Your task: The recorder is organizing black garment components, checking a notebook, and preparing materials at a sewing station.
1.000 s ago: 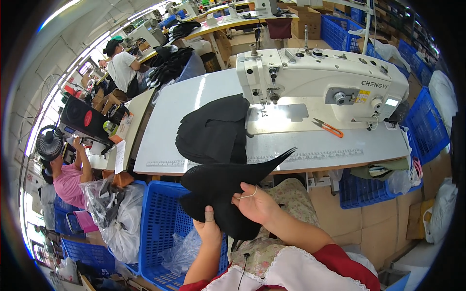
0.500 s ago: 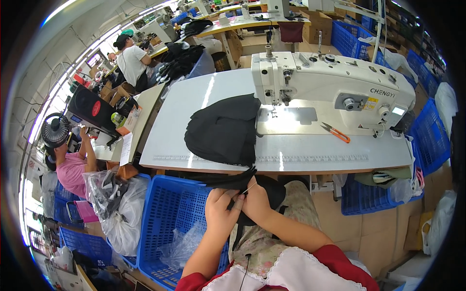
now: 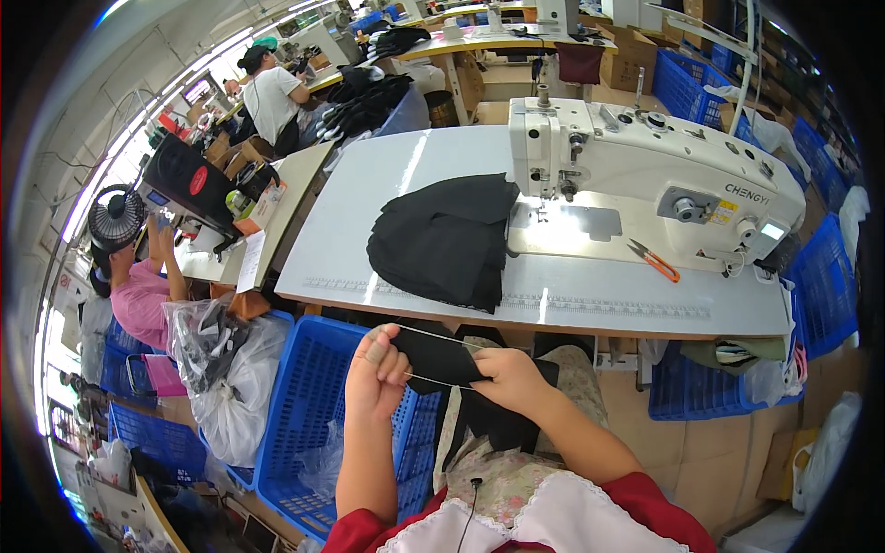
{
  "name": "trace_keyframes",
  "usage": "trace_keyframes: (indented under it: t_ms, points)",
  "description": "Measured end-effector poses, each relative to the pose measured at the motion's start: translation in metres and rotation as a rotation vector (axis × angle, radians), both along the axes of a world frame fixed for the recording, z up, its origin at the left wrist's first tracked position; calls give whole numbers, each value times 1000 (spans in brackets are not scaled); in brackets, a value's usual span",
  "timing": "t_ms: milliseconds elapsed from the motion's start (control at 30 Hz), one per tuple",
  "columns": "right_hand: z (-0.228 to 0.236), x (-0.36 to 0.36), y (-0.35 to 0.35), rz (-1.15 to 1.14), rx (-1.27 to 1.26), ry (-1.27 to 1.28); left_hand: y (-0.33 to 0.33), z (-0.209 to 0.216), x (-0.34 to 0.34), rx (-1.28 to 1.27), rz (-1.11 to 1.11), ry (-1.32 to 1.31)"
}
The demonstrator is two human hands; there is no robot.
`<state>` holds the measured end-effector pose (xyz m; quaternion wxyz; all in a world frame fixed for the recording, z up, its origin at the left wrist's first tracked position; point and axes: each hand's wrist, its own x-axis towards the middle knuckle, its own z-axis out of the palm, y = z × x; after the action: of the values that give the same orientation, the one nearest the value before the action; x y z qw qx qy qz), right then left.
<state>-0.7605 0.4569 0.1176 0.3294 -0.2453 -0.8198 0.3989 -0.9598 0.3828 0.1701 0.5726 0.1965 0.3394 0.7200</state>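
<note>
My left hand (image 3: 376, 370) is closed, its curled fingers gripping a thin white cord (image 3: 438, 334). Two strands of this cord stretch across to my right hand (image 3: 509, 378), which pinches them together with the edge of a black cloth piece (image 3: 441, 358). That cloth lies between the strands, over my lap; I cannot tell whether the cord loops fully around it. Beyond my hands, a stack of black cut cloth pieces (image 3: 442, 244) rests on the white sewing table (image 3: 346, 249), its right side beside the sewing machine's needle area.
A white sewing machine (image 3: 618, 157) stands on the table, with orange-handled thread snips (image 3: 654, 262) in front of it. Below left is a blue plastic basket (image 3: 286, 442) holding clear plastic. Left of it sits a bulging plastic bag (image 3: 235, 405). A co-worker in pink (image 3: 140, 309) sits further left.
My hands have moved apart, the left going left and up, drawing the white cord into two taut strands. The view has shifted slightly. The cloth stack's top layer looks different.
</note>
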Motion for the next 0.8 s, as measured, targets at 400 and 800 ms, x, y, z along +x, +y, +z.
trace_keyframes:
  t_ms: [400, 800]
  points:
    - [22, -1, 12, -255, -624, 505, -8, -14, -8, -151, -94, -191]
    - [11, -23, 19, -466, -468, 961, -11, -31, 13, -391, -190, -521]
